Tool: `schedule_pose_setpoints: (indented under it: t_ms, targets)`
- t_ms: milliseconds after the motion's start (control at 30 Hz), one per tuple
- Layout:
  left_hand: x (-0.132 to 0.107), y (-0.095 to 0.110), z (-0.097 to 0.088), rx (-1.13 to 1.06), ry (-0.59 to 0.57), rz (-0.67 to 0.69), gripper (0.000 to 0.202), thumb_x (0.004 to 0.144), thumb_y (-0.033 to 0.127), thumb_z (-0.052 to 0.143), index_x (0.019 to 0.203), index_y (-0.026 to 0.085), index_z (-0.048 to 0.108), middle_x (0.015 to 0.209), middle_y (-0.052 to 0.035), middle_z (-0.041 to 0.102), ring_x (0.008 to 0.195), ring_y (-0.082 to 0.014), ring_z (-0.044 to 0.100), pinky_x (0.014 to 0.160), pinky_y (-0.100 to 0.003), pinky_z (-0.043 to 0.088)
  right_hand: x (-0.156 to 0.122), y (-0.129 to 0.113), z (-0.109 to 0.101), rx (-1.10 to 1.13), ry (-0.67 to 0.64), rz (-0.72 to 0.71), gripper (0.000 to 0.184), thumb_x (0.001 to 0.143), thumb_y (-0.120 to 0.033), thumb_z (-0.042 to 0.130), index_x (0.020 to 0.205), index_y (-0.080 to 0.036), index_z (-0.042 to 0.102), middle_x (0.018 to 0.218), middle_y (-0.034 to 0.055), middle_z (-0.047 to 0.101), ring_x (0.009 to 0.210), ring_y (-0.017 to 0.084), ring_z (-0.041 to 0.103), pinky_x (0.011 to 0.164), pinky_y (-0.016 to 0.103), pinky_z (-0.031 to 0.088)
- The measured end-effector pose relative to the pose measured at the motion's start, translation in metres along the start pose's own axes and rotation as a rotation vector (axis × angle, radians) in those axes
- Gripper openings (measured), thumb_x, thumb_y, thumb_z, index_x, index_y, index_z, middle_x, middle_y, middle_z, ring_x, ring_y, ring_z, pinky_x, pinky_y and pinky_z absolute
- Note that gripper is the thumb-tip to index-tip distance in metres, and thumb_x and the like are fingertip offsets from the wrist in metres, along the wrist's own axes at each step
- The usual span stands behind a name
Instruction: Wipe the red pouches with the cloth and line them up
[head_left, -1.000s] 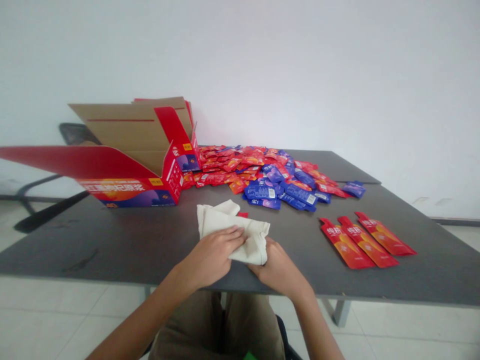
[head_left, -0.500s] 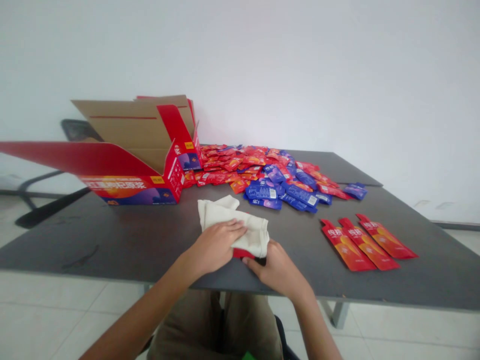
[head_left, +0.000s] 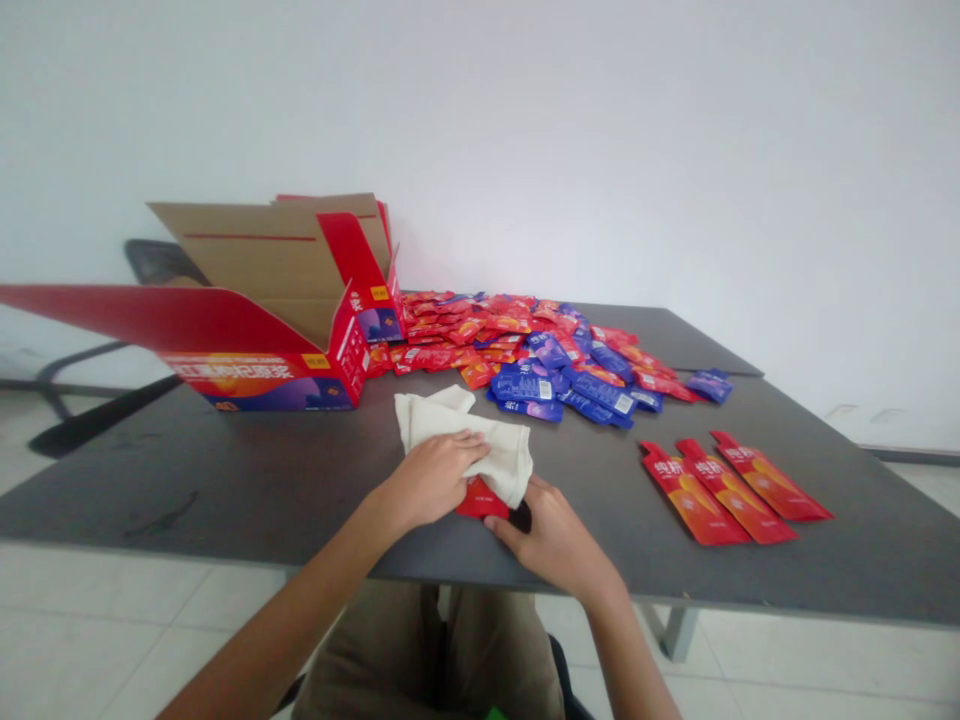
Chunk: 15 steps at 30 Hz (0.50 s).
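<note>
Head: pouch [head_left: 482,499] mostly under cloth [head_left: 504,447]

Matt cloth [head_left: 435,420], smooth plastic pouch [head_left: 480,500]

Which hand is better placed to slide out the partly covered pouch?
Right, probably. The right hand has its thumb by the pouch's exposed end and is nearer the three pouches; the left hand lies on the cloth.
</note>
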<state>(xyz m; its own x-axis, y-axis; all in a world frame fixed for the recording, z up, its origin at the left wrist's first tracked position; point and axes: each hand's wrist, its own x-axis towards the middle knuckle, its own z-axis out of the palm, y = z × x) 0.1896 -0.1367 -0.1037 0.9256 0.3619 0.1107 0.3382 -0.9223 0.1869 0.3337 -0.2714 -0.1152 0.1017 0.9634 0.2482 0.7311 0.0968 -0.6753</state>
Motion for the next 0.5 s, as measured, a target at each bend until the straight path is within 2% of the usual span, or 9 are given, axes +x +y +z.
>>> schedule_pose_setpoints:
  t_ms: [67,200,267,400,500]
  targets:
    - [0.0,0.0,0.0,0.008,0.001,0.011,0.062,0.072,0.002,0.041,0.131,0.013,0.054,0.14,-0.0087,0.052,0.134,-0.0174,0.043,0.115,-0.033,0.029,0.0,0.0,0.0,0.007,-0.01,-0.004,0.037,0.08,-0.02,0.065,0.117,-0.021,0.061,0.115,0.008,0.066,0.104,0.024,0.061,0.095,0.036,0.044]
    - [-0.02,0.011,0.004,-0.019,0.01,0.114,0.068,0.07,0.001,0.042,0.136,0.017,0.049,0.146,-0.0058,0.046,0.138,-0.0155,0.037,0.117,-0.032,0.026,0.003,-0.001,0.0,0.036,-0.05,-0.073,0.029,0.079,-0.009,0.059,0.104,-0.022,0.066,0.11,0.0054,0.067,0.102,0.021,0.061,0.093,0.032,0.045]
    - [-0.023,0.013,0.005,-0.025,0.013,0.112,0.069,0.069,0.001,0.042,0.137,0.016,0.048,0.147,-0.0061,0.045,0.139,-0.016,0.036,0.117,-0.032,0.026,0.003,-0.001,0.0,0.039,-0.061,-0.081,0.028,0.079,-0.008,0.058,0.101,-0.022,0.067,0.109,0.0054,0.067,0.101,0.021,0.062,0.092,0.031,0.045]
    - [-0.005,0.003,0.001,0.0,0.001,0.005,0.064,0.071,0.003,0.042,0.133,0.014,0.053,0.142,-0.0082,0.05,0.135,-0.0182,0.042,0.115,-0.034,0.03,0.001,-0.001,-0.001,-0.003,-0.017,0.0,0.034,0.08,-0.02,0.064,0.114,-0.022,0.063,0.112,0.008,0.066,0.103,0.025,0.061,0.095,0.037,0.044]
    - [0.0,0.003,-0.002,0.0,-0.028,0.017,0.061,0.072,0.003,0.041,0.131,0.013,0.054,0.142,-0.0087,0.051,0.135,-0.0178,0.042,0.115,-0.034,0.029,0.001,-0.001,0.0,-0.004,-0.013,-0.006,0.038,0.081,-0.02,0.064,0.118,-0.022,0.061,0.113,0.0075,0.066,0.105,0.025,0.06,0.096,0.037,0.044]
